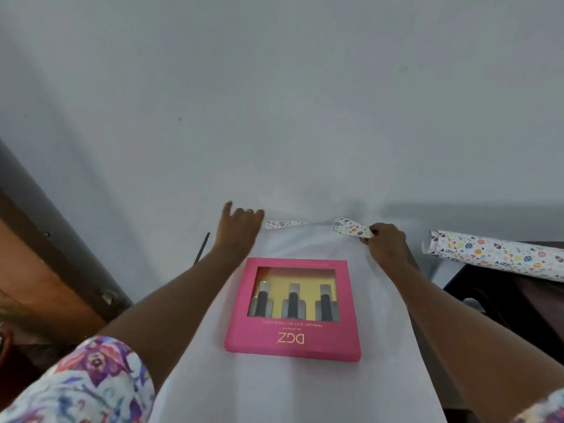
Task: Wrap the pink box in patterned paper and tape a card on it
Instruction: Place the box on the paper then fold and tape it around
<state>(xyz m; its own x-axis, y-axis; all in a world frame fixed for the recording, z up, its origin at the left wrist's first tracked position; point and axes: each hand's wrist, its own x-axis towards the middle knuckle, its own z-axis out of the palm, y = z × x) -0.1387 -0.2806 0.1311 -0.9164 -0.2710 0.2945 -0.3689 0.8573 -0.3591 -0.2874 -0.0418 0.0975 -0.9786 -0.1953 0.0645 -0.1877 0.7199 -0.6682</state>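
Pink box [293, 309] lies window-up at the middle of my white-side-up paper sheet [305, 389]. At 11 o'clock my left hand [241, 227] rests spread; at 1 o'clock my right hand [385, 244] pinches the sheet's curled patterned edge.

A single head-worn wide-angle view looks forward and steeply down from close above, past both bare forearms, onto the flat pink cardboard box [293, 309] lying on white paper [305, 389].

Likely a home room; plain white wall [274, 102], wooden furniture edge [45, 270], spare gift-wrap roll [494, 251]
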